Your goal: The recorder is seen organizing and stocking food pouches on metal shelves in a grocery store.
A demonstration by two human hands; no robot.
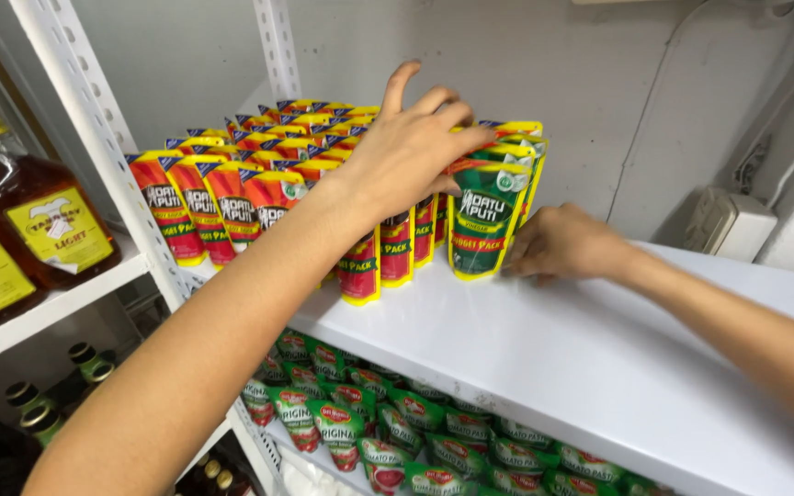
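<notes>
Left hand [411,147]: in the centre of the frame, fingers bent and laid over the tops of the pouches, pinching the top of the green pouch [487,216]; the index finger sticks up free.
Right hand [562,243]: right of centre, resting on the white shelf [599,349], fingers curled against the lower side of the green pouch; a firm grasp I cannot tell.
Green pouch: upright at the front right end of the rows, touching the red pouches [232,197].
How to do well: I judge it best to steady the base while the top is guided; push gently, so neighbours do not fall.
Around: brown bottles [43,220] at left; more pouches [397,432] on the shelf below.
</notes>
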